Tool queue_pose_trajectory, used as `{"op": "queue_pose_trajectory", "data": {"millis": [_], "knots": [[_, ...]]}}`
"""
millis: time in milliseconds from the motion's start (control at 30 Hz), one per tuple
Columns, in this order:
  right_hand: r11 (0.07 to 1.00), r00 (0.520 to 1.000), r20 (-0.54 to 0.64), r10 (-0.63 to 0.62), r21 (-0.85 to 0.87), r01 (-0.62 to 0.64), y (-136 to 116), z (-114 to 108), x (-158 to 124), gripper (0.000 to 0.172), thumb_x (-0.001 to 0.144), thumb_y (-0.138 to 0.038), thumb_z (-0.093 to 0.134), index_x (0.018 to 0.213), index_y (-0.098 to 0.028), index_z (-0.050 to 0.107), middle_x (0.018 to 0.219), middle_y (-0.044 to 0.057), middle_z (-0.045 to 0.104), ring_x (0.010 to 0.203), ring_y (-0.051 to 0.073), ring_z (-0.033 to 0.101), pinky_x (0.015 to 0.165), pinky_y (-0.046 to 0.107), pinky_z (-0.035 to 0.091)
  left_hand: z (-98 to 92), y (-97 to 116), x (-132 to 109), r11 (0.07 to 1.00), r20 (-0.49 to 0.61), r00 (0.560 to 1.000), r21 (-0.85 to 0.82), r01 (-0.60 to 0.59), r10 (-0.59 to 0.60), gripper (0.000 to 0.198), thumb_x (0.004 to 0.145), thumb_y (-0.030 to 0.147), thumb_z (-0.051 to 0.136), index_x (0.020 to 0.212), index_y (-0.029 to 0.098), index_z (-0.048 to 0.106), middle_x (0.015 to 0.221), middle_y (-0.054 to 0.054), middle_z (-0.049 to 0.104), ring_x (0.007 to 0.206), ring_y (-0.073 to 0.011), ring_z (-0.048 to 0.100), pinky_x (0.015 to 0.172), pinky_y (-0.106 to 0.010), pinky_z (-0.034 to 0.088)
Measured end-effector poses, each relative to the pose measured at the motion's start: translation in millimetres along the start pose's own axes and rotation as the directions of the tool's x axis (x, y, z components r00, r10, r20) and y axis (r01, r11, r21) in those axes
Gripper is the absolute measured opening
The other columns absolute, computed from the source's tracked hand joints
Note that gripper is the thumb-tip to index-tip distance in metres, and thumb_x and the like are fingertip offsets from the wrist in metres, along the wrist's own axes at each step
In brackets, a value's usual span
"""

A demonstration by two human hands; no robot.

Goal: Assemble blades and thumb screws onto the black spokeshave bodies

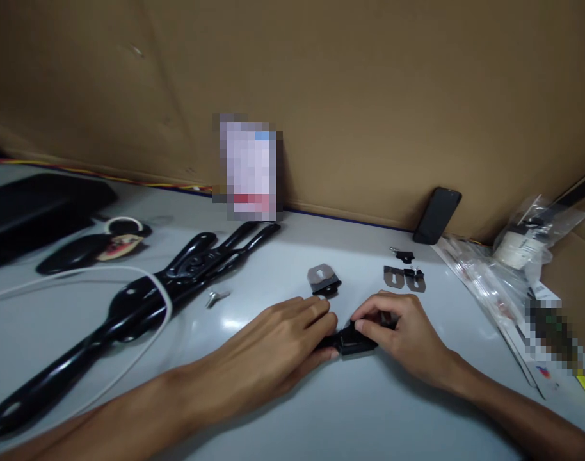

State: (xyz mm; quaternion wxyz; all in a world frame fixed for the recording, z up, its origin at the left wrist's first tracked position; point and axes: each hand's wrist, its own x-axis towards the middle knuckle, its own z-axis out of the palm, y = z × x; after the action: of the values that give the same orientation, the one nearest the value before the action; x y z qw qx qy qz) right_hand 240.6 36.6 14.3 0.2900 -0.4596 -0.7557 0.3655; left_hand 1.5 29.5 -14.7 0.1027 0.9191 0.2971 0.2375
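left hand (287, 336) and right hand (410, 330) hold angular black piece (357, 347)

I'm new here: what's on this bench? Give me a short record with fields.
Left hand: closed over one end of a black tool body
Right hand: pinching near its other end
Beyond hands: slotted metal plate with black clip; two more slotted plates rightward
Back: smartphone leaning on cardboard wall
Left side: glossy black handled tool, white cable across it
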Motion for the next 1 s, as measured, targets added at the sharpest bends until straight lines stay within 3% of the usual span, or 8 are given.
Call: {"op": "queue_pose_trajectory", "data": {"millis": [133, 333, 500, 667, 1000], "knots": [[0.996, 0.998, 0.045, 0.048, 0.078, -0.052, 0, -2, 3, 0.016, 0.089, -0.009, 0.071, 0.085, -0.022, 0.079, 0.076, -0.002, 0.073, 0.069, 0.014, 0.061, 0.066, 0.028, 0.047, 1.1, -1, -1, 1.000, 0.005, 1.000, 0.010, -0.007, 0.007, 0.016, 0.112, 0.026, 0.047, 0.100, 0.022, 0.056, 0.089, -0.002, 0.063, 0.071, -0.0217, 0.058, 0.065, -0.033, 0.041], [0.962, 0.986, -0.022, -0.163, -0.227, 0.154, -1, 1, 0, 0.020, 0.093, -0.011, 0.069, 0.076, -0.021, 0.065, 0.077, -0.001, 0.065, 0.076, 0.017, 0.058, 0.072, 0.031, 0.045, -0.5, 0, -1, 1.000, 0.015, 1.000, -0.004, 0.009, -0.009, 0.015, 0.111, 0.023, 0.050, 0.098, 0.022, 0.057, 0.090, -0.002, 0.064, 0.072, -0.0210, 0.058, 0.065, -0.033, 0.041], [0.865, 0.935, -0.046, -0.351, -0.400, 0.304, 1, 3, -4, 0.034, 0.105, -0.022, 0.057, 0.071, -0.021, 0.061, 0.071, 0.001, 0.061, 0.072, 0.018, 0.053, 0.071, 0.035, 0.042, -0.7, 0, -1, 1.000, 0.010, 1.000, -0.001, 0.009, -0.009, 0.016, 0.111, 0.025, 0.050, 0.098, 0.022, 0.058, 0.089, -0.002, 0.064, 0.071, -0.0209, 0.059, 0.064, -0.033, 0.042], [0.897, 0.935, -0.098, -0.341, -0.332, 0.293, 0, -3, -7, 0.049, 0.110, -0.028, 0.052, 0.063, -0.021, 0.061, 0.064, -0.001, 0.059, 0.063, 0.015, 0.052, 0.068, 0.034, 0.044, 0.4, 0, -1, 1.000, 0.000, 1.000, 0.007, -0.001, 0.001, 0.018, 0.112, 0.027, 0.048, 0.098, 0.022, 0.057, 0.088, -0.002, 0.063, 0.070, -0.0208, 0.058, 0.065, -0.033, 0.041], [0.865, 0.884, -0.053, -0.464, -0.243, 0.440, -4, 2, -8, 0.041, 0.108, -0.027, 0.059, 0.071, -0.019, 0.074, 0.069, 0.001, 0.059, 0.067, 0.016, 0.054, 0.065, 0.033, 0.044, 0.7, 0, -1, 1.000, 0.010, 1.000, 0.001, 0.004, -0.004, 0.021, 0.113, 0.025, 0.044, 0.095, 0.022, 0.054, 0.087, -0.002, 0.061, 0.070, -0.0211, 0.058, 0.062, -0.033, 0.040]]}}
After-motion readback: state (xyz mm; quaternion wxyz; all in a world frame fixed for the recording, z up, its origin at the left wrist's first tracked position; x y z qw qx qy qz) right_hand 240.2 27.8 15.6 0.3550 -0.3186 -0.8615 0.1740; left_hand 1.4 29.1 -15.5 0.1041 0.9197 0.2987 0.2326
